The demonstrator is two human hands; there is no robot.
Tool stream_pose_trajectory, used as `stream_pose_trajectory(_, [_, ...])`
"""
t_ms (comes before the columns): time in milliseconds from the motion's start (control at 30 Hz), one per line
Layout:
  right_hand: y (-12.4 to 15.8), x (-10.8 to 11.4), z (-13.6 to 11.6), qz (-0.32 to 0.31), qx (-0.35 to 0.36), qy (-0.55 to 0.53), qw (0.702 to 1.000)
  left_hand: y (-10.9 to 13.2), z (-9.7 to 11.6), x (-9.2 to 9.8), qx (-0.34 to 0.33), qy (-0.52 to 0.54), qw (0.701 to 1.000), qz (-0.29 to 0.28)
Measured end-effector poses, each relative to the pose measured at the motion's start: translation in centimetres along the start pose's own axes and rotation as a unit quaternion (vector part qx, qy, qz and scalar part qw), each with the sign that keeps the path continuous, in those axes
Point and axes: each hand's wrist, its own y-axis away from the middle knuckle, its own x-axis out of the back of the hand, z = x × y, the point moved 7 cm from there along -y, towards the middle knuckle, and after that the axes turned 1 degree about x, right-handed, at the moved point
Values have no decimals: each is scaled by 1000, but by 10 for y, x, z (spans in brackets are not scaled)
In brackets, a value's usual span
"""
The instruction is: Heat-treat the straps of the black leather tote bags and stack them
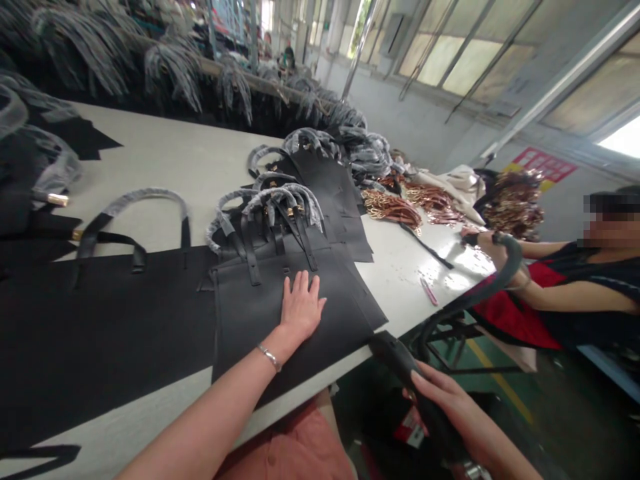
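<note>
My left hand lies flat with its fingers spread on a black leather-like bag panel. This panel tops a stack at the table's front edge. Beyond my fingertips, black handles wrapped in clear plastic arch up from the stack, with small gold fittings. Below the table edge at the right, my right hand is closed around a long, thick black object with a blunt end. Its kind is unclear, and its lower part is partly hidden by my hand and the dark background.
More black panels with a wrapped handle spread over the left of the white table. Bundles of brown straps with gold hardware lie at the back right. A pink cutter-like tool rests near a co-worker's hands. A thick dark tube curves there.
</note>
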Motion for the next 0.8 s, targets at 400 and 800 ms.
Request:
stream_pose_trajectory(400, [-22, 9, -39, 76, 111, -42, 990, 20, 12, -4, -88, -1, 995, -37])
stream_pose_trajectory(800, [-21, 26, -22, 77, 32, -38, 996, 23, 13, -3, -89, 23, 995, -33])
